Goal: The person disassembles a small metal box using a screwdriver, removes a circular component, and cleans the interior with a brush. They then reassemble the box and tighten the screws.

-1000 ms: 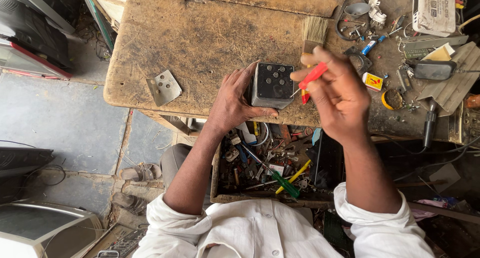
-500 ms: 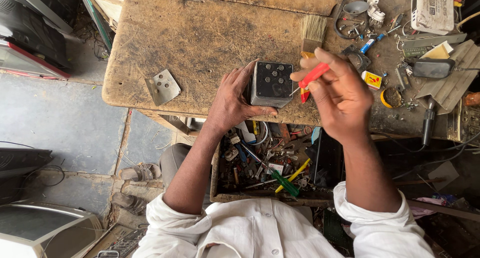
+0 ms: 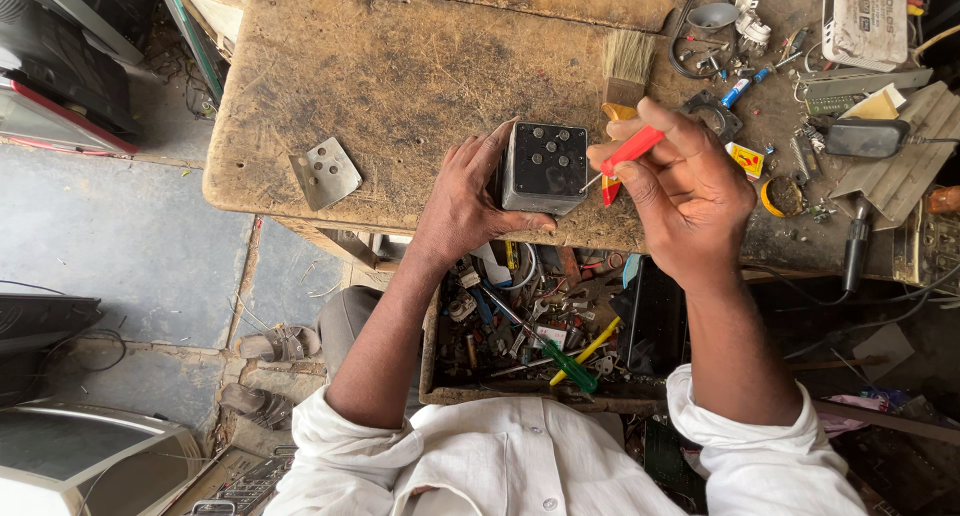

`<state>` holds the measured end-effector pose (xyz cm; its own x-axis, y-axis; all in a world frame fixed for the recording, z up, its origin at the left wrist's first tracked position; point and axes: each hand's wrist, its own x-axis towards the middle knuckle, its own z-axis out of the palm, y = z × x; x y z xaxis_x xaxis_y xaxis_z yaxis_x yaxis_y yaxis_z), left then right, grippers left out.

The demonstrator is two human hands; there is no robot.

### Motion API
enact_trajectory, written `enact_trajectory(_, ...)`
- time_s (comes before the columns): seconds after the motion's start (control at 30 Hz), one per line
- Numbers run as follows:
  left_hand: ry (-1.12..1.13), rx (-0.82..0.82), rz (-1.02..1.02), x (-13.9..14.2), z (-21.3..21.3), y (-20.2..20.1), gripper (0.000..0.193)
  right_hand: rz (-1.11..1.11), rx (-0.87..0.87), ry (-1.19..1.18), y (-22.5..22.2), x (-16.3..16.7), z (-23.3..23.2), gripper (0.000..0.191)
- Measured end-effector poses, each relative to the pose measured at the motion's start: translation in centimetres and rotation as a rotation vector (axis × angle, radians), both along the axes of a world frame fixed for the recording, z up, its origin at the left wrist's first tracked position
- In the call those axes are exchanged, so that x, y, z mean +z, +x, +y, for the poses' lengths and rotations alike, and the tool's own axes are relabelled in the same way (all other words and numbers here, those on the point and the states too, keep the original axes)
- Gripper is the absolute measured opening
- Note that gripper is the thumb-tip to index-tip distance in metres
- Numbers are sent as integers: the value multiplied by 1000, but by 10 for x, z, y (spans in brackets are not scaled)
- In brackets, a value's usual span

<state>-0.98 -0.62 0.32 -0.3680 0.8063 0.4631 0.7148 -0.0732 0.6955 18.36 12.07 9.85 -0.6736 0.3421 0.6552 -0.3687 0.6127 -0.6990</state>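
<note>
A small dark metal box (image 3: pixel 545 164) with several round holes in its top stands near the front edge of a worn wooden bench (image 3: pixel 400 86). My left hand (image 3: pixel 465 201) grips the box from its left side. My right hand (image 3: pixel 675 191) holds a red-handled screwdriver (image 3: pixel 628 151), its thin tip touching the right side of the box. A paintbrush (image 3: pixel 626 66) lies just behind my right hand.
A loose metal plate with holes (image 3: pixel 322 173) lies left on the bench. Small parts, wires, a yellow tape roll (image 3: pixel 778 198) and a white device (image 3: pixel 867 16) crowd the right. An open drawer (image 3: pixel 540 336) of tools sits below, with a green screwdriver (image 3: pixel 570 364).
Both hands keep the same grip; box and screwdriver stay in place. Only the view shifts slightly.
</note>
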Motion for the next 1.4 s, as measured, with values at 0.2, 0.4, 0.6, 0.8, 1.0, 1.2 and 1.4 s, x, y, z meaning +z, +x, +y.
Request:
enact_trajectory(0.2, -48, -2, -26, 0, 0, 0, 126, -11, 10, -112, 9, -10, 2, 43)
enact_trajectory(0.4, 9, 1, 24, -1, 0, -1, 124, 21, -24, -135, 8, -8, 5, 38)
enact_trajectory(0.6, -37, 8, 2, 0, 1, 0, 126, -318, -278, 314, 7, -1, 5, 14)
enact_trajectory(0.8, -16, 13, 20, -5, 2, 0, 126, -386, -243, 424, 1, 2, -5, 16)
enact_trajectory(1.0, 57, -10, 31, -12, 3, 2, 124, -391, -183, 385, 6, 5, 3, 13)
enact_trajectory(1.2, 56, 0, 24, -13, 0, 4, 125, -440, -422, 353, 33, -6, 42, 12)
enact_trajectory(1.4, 73, -18, 25, -9, 0, 2, 124, -733, -574, 407, 53, -50, 82, 13)
